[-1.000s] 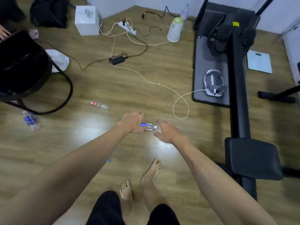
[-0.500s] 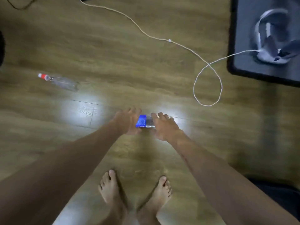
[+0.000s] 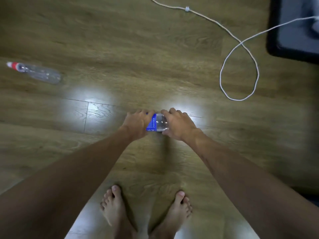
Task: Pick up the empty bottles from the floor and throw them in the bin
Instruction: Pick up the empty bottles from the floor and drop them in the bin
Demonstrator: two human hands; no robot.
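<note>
Underfoot, wooden floor (image 3: 155, 49) fills nearly all I can see, brown planks with two bright glare patches. At far right, top corner, a dark mat (image 3: 293, 31) with a black border cuts into view. From it a white cable (image 3: 239, 44) runs out, crosses itself and lies in a loose loop on the planks, well apart from my reach.

Both forearms stretch forward and down from the bottom edge. Two bare feet (image 3: 117, 211) stand flat below them, toes pointing ahead.

I note the left hand (image 3: 136, 124) curled over one end of the blue-label bottle (image 3: 158, 123), fingers wrapped across its top. The right hand (image 3: 177, 125) closes around the clear end, fingers over the top, thumb low on the near side. Bottle lies on its side, low at the floor between the two hands, directly ahead of the feet; I cannot tell whether it has left the planks. Blue label with white lettering shows between the hands.

Far left, a second clear bottle (image 3: 38, 73) with a red cap (image 3: 13, 65) lies on its side, well apart from the hands.
</note>
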